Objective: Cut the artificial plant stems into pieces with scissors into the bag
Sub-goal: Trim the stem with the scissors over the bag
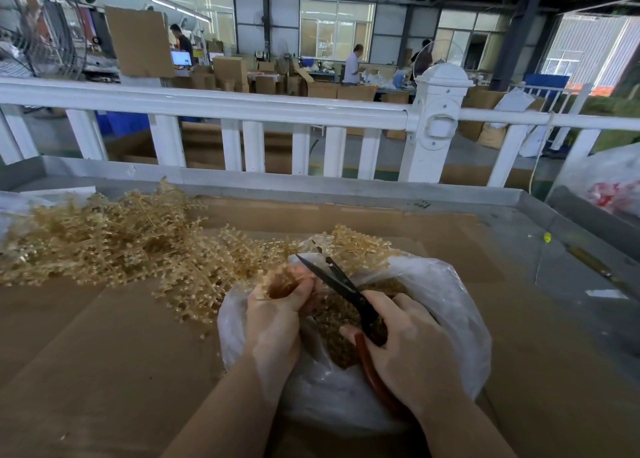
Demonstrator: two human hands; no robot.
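Observation:
A heap of golden artificial plant stems (104, 243) spreads over the cardboard-covered table, from the left toward the middle. Over the mouth of a clear plastic bag (446, 295), my left hand (273, 319) grips a small bunch of stems (280, 279). My right hand (412, 350) holds black scissors (337, 281) by their red-brown handles, with the blades spread apart and pointing up-left beside the bunch. Cut golden pieces (339, 322) lie inside the bag. More stems (356, 246) rest behind the bag.
Brown cardboard (104, 353) covers the grey table, which has a raised rim (346, 191). A white fence (242, 108) runs behind it. A yellow-headed pin and a thin tool (588, 260) lie at the right. A plastic bag with red contents (609, 187) sits far right.

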